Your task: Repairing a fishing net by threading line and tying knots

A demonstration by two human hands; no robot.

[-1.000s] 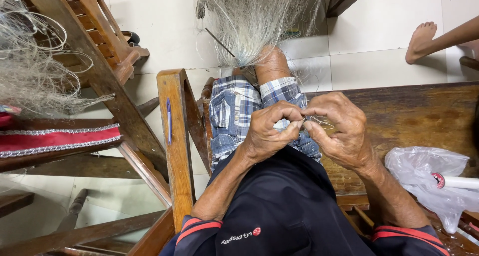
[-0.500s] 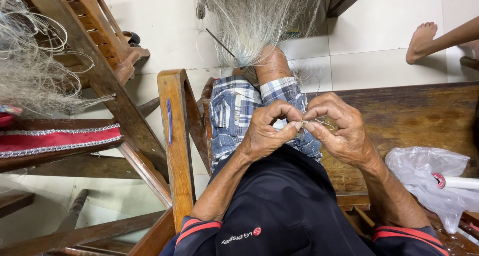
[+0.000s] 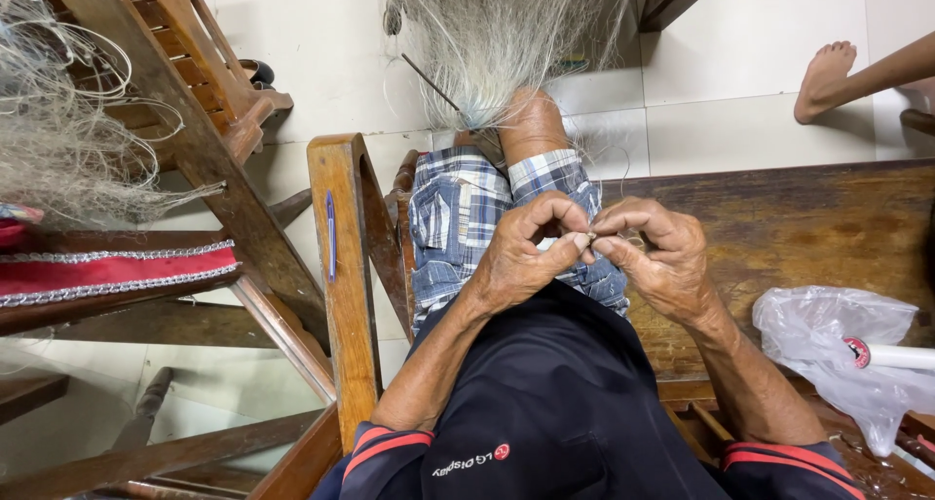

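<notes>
Sitting on a dark wooden bench [image 3: 808,227], the person is holding both hands together over the lap. The left hand [image 3: 526,257] is curling shut, with thumb and first finger pinching something very small and pale. The right hand [image 3: 653,261] is curling shut too, and its fingertips are touching the left fingertips at the same tiny spot. I cannot tell for sure what the tiny thing is, but thin pale threads are running from the fingers up to a big bunch of fishing net [image 3: 516,33] that is hanging down over the knee. The checked shorts [image 3: 467,218] are showing just under the hands. A wooden armrest [image 3: 341,266] is standing just beside the left arm, with a blue pen [image 3: 330,232] lying on it. A white plastic bag [image 3: 838,349] is lying on the bench near the right arm. Another heap of net [image 3: 58,140] is sitting on a wooden chair [image 3: 195,101] to the left. Somebody else's bare foot [image 3: 826,79] is resting on the floor tiles, well apart.
</notes>
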